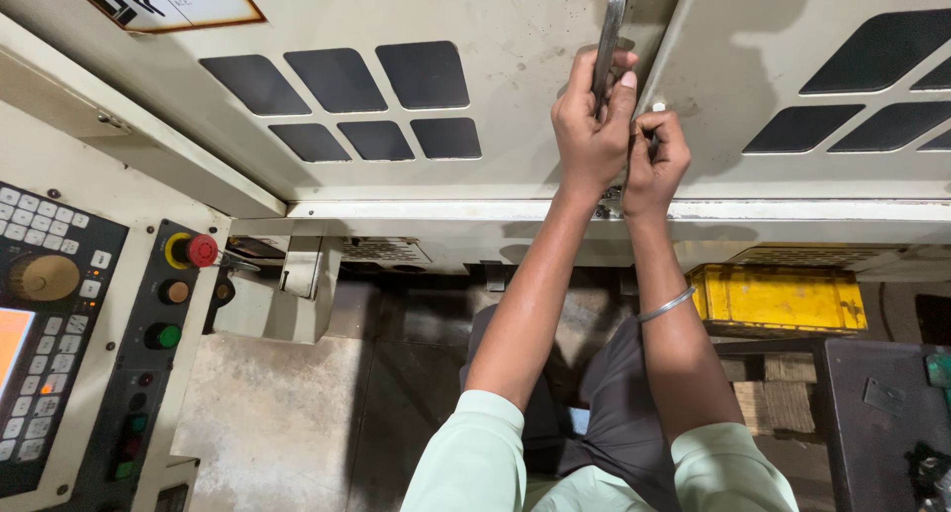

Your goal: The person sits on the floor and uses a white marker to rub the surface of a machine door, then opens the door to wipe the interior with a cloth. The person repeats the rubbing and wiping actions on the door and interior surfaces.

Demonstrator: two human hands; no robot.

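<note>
Both arms reach up to the seam between two cream machine doors. My left hand (592,118) is closed around a flat metal door handle (611,22) that runs up the edge of the left door (495,165). My right hand (656,157) sits just beside and below it, fingers curled shut against the edge of the right door (783,175); what it grips is hidden by the fingers. A thin metal bangle (665,305) circles my right forearm. The doors have dark window panels (342,79).
A control panel (59,334) with a keypad, a dial, a red emergency button (201,250) and a green button stands at the left. A yellow box (778,297) lies under the right door, a dark table (882,413) at lower right. Concrete floor (267,423) shows below.
</note>
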